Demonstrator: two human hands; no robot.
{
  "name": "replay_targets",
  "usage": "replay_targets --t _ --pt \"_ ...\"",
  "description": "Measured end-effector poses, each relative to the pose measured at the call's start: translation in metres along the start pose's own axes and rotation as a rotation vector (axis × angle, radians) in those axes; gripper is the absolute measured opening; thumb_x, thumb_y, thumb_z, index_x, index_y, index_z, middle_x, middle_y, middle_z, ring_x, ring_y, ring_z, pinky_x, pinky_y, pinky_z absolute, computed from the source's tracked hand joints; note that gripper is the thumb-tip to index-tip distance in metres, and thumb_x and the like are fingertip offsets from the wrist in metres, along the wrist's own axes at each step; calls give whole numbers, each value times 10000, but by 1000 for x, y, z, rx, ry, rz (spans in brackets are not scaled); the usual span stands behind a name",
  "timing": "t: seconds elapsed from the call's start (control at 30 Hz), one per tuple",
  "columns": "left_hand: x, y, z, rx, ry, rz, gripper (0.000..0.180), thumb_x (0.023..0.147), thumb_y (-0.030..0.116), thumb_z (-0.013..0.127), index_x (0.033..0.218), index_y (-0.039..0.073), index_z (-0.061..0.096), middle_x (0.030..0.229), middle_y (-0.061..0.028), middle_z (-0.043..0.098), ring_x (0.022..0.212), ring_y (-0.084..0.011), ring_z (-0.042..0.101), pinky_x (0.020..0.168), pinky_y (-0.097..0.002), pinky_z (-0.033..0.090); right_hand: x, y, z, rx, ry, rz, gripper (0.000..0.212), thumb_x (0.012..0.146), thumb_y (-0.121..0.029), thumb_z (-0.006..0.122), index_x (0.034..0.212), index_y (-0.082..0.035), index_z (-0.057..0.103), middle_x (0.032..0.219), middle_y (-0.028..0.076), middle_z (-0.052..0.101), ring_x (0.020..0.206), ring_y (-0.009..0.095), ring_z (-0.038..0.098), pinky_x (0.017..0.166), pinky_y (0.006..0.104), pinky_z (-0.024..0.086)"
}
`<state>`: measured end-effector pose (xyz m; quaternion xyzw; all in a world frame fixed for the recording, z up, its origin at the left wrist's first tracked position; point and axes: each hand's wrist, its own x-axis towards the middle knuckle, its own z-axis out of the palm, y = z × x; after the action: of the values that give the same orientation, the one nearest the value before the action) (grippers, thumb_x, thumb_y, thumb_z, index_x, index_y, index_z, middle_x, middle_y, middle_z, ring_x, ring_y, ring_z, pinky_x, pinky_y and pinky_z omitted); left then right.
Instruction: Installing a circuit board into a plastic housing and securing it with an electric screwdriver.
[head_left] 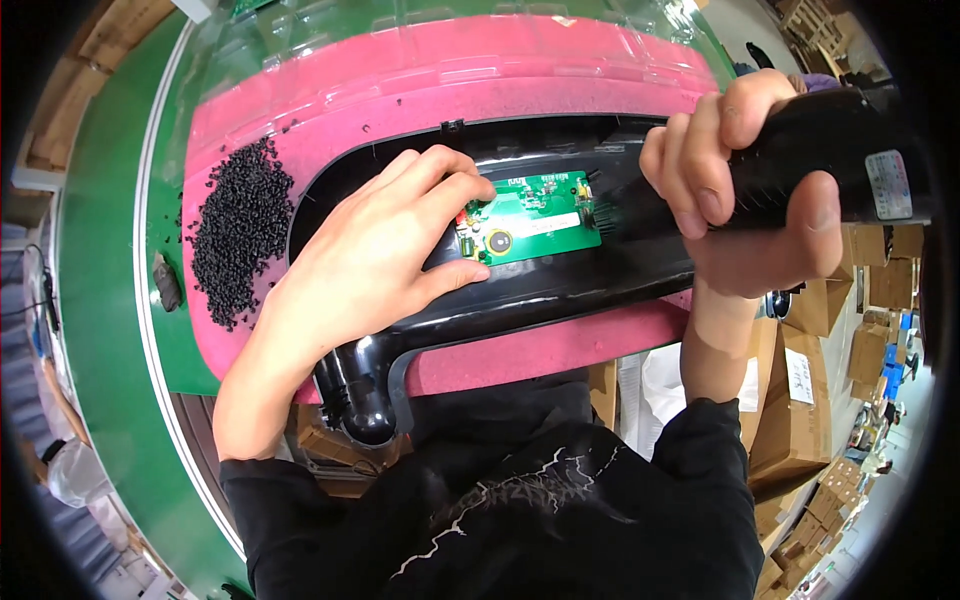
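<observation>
- Head view is showing the left hand [365, 255] pressing flat, fingers spread, on a black housing [520, 300], with the fingertips resting at the left end of a green board [530, 215]
- Right hand [745, 190] is wrapping closed around a black driver [810, 165]; its nose is pointing left and appears to be meeting the right end of the board, though the tip itself is hidden in shadow
- Step in hand, as judged: fastening the board into the housing, with the left hand steadying the part
- Next move is calling for the driver staying square on the fastener and the left hand keeping the housing from sliding on the pink pad [430, 80]
- Housing is lying across the pad, in front of the person's chest; it is glossy, long and curved, with a round neck [365, 400] overhanging the pad's near edge
- Board is sitting in the housing's recess, carrying a round metal part and small components
- Black screws [240, 225] are lying heaped on the pad's left end, well apart from both hands
- Green belt [100, 300] is lying under the pad, and cardboard boxes [800, 400] are standing at the right
</observation>
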<state>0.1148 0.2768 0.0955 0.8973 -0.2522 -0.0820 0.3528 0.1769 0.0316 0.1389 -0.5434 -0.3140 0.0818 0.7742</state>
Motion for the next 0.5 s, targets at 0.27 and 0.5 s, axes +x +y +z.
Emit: replay_targets --t 0.27,0.5 --pt "2 6 0 24 -21 11 496 748 180 796 1170 32 580 1210 -122 554 1154 -330 541 967 -414 460 -5 -6 17 -214 99 -3 460 855 -494 618 972 -70 481 597 -3 476 447 96 400 490 258 331" --pt "-1 6 0 13 -14 19 510 764 209 789 1193 28 580 1233 -122 546 1169 -327 535 984 -408 453 -5 -12 6 -63 86 0 495 889 -532 552 985 -51 489 581 -3 478 414 86 379 470 250 310"
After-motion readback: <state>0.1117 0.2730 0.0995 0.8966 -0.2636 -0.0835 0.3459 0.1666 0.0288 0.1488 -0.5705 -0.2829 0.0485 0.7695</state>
